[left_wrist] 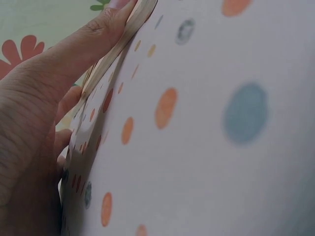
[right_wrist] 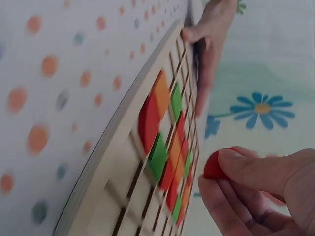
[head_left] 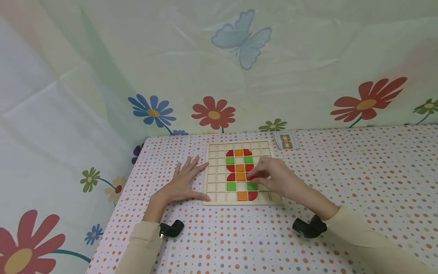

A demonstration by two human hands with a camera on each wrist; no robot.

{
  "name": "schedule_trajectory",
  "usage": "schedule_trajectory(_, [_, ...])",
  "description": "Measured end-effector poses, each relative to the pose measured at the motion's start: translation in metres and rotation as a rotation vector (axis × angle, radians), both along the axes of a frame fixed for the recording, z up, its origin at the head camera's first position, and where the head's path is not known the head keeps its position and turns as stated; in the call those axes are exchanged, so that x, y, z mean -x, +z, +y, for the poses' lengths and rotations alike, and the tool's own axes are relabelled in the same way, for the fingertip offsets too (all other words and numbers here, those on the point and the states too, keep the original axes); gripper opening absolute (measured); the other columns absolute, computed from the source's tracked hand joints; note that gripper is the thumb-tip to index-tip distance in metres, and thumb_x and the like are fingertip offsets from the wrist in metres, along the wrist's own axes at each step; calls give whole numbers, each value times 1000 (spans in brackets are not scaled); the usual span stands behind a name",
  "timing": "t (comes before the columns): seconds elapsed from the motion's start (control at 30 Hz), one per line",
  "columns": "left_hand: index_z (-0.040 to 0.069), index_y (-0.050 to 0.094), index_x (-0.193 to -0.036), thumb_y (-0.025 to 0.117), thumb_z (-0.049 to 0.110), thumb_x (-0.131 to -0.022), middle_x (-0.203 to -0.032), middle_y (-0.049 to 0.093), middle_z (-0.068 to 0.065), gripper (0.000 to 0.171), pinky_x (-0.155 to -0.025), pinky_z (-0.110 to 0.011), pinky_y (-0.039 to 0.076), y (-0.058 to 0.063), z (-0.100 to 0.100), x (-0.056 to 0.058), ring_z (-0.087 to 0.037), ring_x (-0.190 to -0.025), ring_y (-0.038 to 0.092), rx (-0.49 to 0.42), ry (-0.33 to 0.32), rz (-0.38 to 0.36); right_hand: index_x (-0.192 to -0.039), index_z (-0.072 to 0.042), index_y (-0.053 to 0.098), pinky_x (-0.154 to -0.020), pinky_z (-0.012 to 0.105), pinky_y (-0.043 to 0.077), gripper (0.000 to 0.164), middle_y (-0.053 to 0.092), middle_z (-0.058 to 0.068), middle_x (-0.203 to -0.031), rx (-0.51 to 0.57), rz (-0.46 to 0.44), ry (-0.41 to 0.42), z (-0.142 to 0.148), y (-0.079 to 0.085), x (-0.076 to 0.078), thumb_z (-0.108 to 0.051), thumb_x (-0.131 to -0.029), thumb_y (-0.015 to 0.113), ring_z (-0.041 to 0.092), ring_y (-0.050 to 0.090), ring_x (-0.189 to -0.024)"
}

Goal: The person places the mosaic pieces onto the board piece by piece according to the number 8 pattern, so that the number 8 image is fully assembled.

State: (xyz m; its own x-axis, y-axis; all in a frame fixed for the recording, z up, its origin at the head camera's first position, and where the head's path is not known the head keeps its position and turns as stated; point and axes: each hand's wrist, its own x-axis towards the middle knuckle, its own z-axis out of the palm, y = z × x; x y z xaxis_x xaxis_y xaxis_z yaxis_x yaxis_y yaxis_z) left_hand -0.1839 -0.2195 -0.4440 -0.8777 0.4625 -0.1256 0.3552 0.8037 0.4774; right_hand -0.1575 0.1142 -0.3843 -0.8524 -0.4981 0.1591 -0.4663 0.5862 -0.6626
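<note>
A pale wooden grid board (head_left: 215,186) lies on the table with coloured tiles in its middle columns. Orange squares (head_left: 242,196), green squares (head_left: 231,186) and red rounded tiles (head_left: 230,153) fill several cells. Thumb and fingers of my right hand (head_left: 275,175) pinch a red rounded tile (right_wrist: 212,167) over the board's right half. In the head view that hand partly hides the tiles beneath it. My left hand (head_left: 183,182) lies with spread, fairly straight fingers at the board's left edge, its thumb touching the near left corner.
Behind the board's far right corner lies a small printed card (head_left: 286,140) with a coloured grid pattern. The table wears a dotted cloth (head_left: 219,236). A flowered sheet (head_left: 291,83) hangs behind. Each wrist carries a black device (head_left: 309,227).
</note>
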Motion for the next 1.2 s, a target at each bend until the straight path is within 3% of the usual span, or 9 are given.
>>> schedule_trajectory(0.23, [26, 30, -167, 89, 57, -76, -176, 3, -9, 113, -126, -62, -8, 1, 1, 0, -35, -161, -8, 11, -1, -7, -104, -4, 83, -66, 22, 48, 16, 63, -5, -86, 31, -45, 169, -30, -4, -1, 1, -90, 80, 10, 52, -78])
schedule_trajectory(0.43, [27, 29, -167, 88, 58, -77, -176, 2, -9, 112, -126, -62, -8, 2, 2, -1, -35, -161, -8, 17, -2, -6, -99, -6, 81, -74, 24, 55, 13, 71, -3, -93, 85, -92, 270, -46, -18, 2, 3, -91, 78, 8, 59, -84])
schedule_trajectory(0.87, [28, 28, -168, 88, 59, -77, -177, 1, -8, 114, -126, -62, -9, 2, 1, 1, -34, -161, -9, 31, 0, -6, -98, -5, 82, -71, 22, 53, 9, 67, -5, -88, 31, -140, 264, -49, -27, 4, 0, -91, 79, 6, 58, -82])
schedule_trajectory(1.2, [29, 25, -168, 86, 62, -77, -177, -1, -6, 115, -126, -60, -10, -1, 0, 2, -32, -161, -11, 35, 1, -23, -103, -4, 83, -71, 22, 52, 12, 69, -4, -91, -54, -90, 289, -50, -30, 11, -2, -92, 79, 6, 59, -83])
